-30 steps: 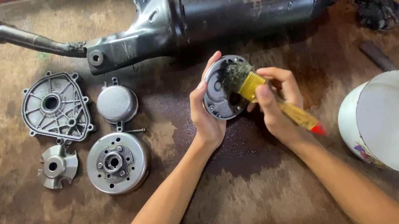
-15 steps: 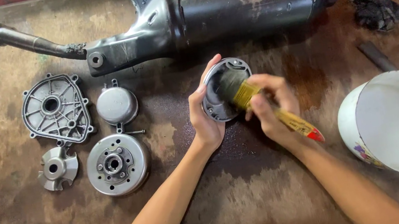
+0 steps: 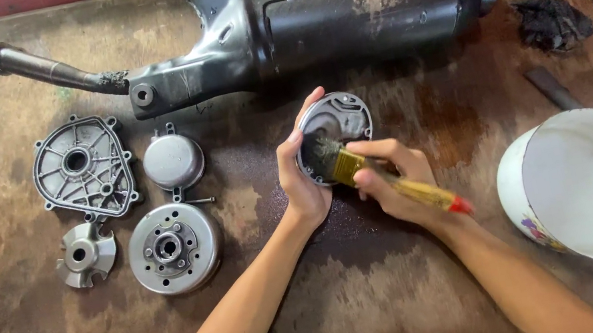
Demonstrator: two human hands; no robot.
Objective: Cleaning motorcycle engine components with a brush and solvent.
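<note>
1. Head view: the round metal cover (image 3: 339, 130) stands tilted above the counter (image 3: 386, 305), cupped in the left hand (image 3: 305, 181), whose grip is clamped on its rim.
2. The right hand (image 3: 393, 182), just right of it, is closed around the paintbrush (image 3: 397, 183); the brush's long axis runs up-left, bristles touching the cover's inner face.
</note>
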